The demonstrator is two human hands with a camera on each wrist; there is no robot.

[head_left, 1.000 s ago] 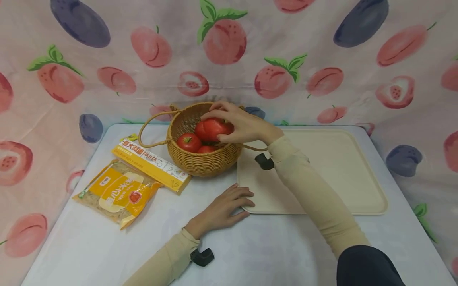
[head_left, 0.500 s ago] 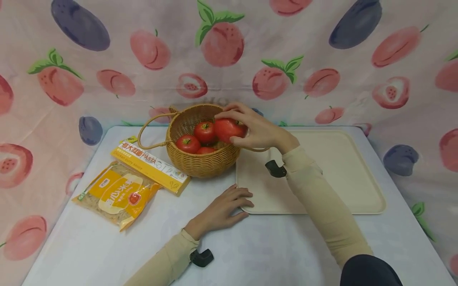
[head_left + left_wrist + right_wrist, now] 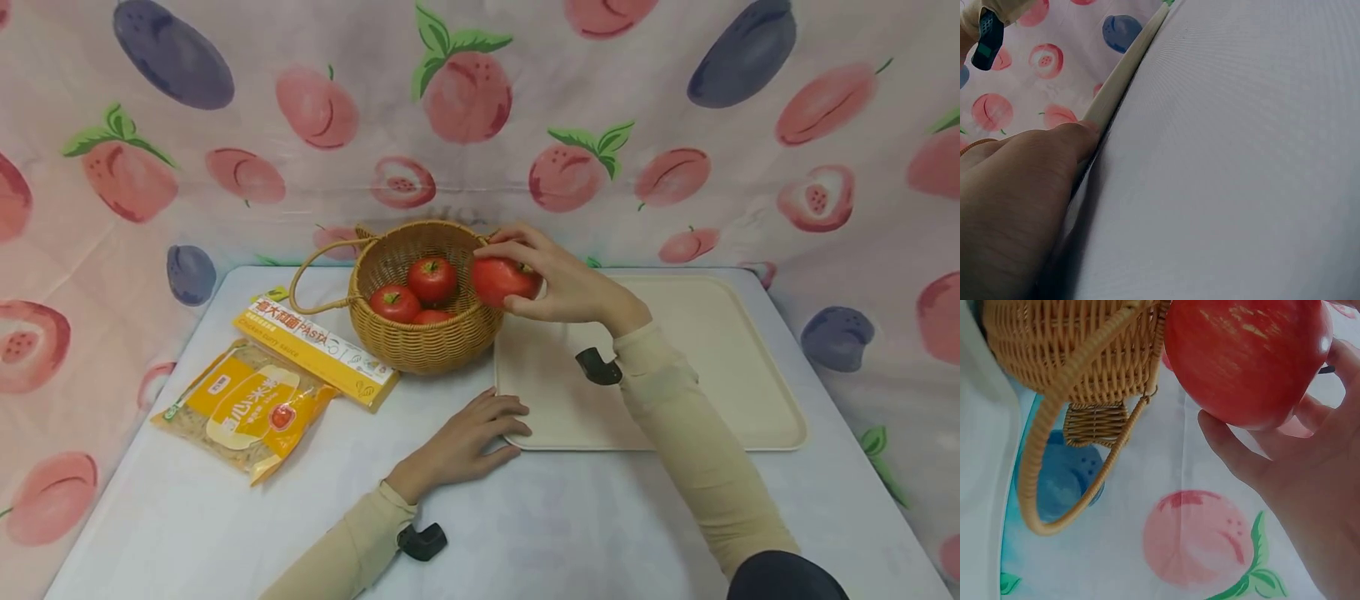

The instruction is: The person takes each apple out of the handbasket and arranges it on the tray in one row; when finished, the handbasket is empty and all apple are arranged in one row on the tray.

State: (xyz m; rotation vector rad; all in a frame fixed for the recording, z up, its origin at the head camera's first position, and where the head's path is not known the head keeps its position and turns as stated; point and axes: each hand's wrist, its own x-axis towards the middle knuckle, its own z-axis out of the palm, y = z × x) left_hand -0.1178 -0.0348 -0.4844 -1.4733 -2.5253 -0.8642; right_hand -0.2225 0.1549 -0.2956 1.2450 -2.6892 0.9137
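Note:
My right hand [image 3: 558, 279] grips a red apple [image 3: 504, 282] between fingers and thumb, held up at the right rim of a wicker basket [image 3: 427, 350]. In the right wrist view the apple [image 3: 1247, 359] shows yellowish streaks and a dark stem, and the basket's looped handle [image 3: 1054, 419] is to its left. Inside the basket lie red, tomato-like fruits [image 3: 432, 281] with green tops; one is partly hidden by the rim. My left hand [image 3: 465, 437] rests at the near left corner of a cream tray [image 3: 720, 367], fingers spread; the left wrist view shows its thumb against the tray edge [image 3: 1113, 94].
Left of the basket lie a yellow and white pasta box [image 3: 318, 346] and an orange and yellow food packet [image 3: 247, 408]. A white cloth [image 3: 562, 525] covers the table. Behind it hangs a fruit-print curtain [image 3: 480, 183].
My right hand has lifted the apple from among the basket's fruits and carried it right to the rim, uncovering a red fruit beneath. The left hand has stayed in place.

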